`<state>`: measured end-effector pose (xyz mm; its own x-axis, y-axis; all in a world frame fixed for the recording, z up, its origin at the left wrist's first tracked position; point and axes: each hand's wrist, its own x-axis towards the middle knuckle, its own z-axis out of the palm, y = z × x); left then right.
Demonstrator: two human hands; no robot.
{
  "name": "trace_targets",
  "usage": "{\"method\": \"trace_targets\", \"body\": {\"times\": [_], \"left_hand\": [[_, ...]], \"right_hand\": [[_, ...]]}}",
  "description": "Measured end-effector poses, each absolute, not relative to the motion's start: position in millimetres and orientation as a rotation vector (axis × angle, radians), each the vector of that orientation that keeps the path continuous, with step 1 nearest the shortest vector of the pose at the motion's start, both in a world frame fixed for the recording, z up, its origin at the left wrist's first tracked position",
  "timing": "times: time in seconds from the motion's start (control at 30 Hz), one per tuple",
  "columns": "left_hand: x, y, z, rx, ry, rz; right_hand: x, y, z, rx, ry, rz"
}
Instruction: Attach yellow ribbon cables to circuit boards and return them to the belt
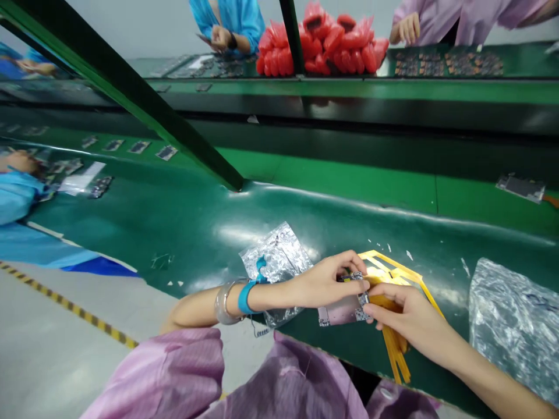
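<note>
A circuit board (pixel 343 312) with a flat pinkish-silver middle and component-filled edges is held low over the green table. My left hand (pixel 321 283) grips its top edge between thumb and fingers, and wears a blue wrist strap (pixel 247 297). At the board's right edge, the thumb and fingers of my right hand (pixel 404 314) are pinched together; a small piece between them would be hidden. Yellow tape strips (pixel 395 356) lie behind and beneath my right hand, some reaching past the table's near edge.
A crinkled silver bag (pixel 277 247) lies left of the board, another silver bag (pixel 509 320) at the right. A slanted green post (pixel 174 125) meets the table. Boards (pixel 166 152) line the green strip beyond. Co-workers sit left and opposite, near red bubble-wrapped packs (pixel 332 43).
</note>
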<state>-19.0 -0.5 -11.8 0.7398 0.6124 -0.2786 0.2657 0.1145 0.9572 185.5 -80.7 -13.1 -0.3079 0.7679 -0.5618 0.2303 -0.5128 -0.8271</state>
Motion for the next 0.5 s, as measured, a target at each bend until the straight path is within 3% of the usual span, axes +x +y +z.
{"method": "trace_targets", "body": {"times": [0.2, 0.4, 0.5], "left_hand": [[-41.7, 16.1, 25.1, 1.796, 1.006, 0.852], [-43.9, -3.9, 97.3, 2.206, 0.202, 1.267], [-40.2, -35.1, 98.6, 2.238, 0.32, 1.179]], "right_hand": [[198.7, -11.9, -5.9, -1.453, -1.202, 1.609], [235.9, 113.9, -11.3, -1.478, -1.096, 1.194], [263.8, 144.7, -29.0, -1.602, -0.983, 0.855]]}}
